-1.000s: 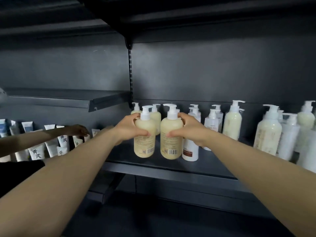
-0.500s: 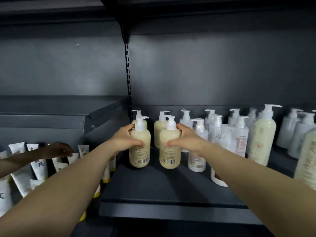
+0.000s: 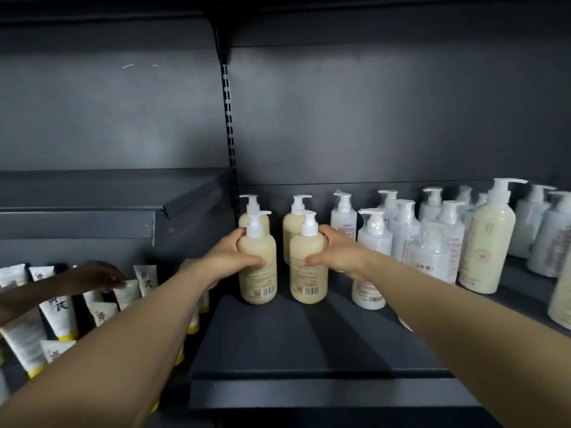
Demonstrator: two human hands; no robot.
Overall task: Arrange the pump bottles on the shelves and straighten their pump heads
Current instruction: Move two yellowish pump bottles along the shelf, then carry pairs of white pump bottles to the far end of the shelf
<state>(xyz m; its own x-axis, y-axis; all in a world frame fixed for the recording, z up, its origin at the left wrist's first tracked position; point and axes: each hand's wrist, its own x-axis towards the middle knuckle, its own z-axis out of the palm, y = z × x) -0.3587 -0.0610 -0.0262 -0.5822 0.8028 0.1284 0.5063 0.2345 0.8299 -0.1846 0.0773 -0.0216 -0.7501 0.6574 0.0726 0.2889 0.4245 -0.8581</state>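
Observation:
Two cream-yellow pump bottles with white pump heads stand side by side on the dark shelf (image 3: 278,344). My left hand (image 3: 230,257) grips the left bottle (image 3: 258,273) around its upper body. My right hand (image 3: 336,254) grips the right bottle (image 3: 309,276) the same way. Both barcode labels face me. Their pump spouts point to the right. Two more cream bottles (image 3: 290,230) stand directly behind them against the back wall.
Several white and translucent pump bottles (image 3: 432,251) crowd the shelf to the right, with a tall cream bottle (image 3: 486,242) among them. On the lower left shelf lie several white tubes (image 3: 58,307), and another person's hand (image 3: 99,274) touches them. A slotted upright (image 3: 228,118) divides the bays.
Both hands carried the two cream bottles further back onto the shelf, closer to the rear pair. The view moved nearer and lower. The other person's hand shifted among the tubes.

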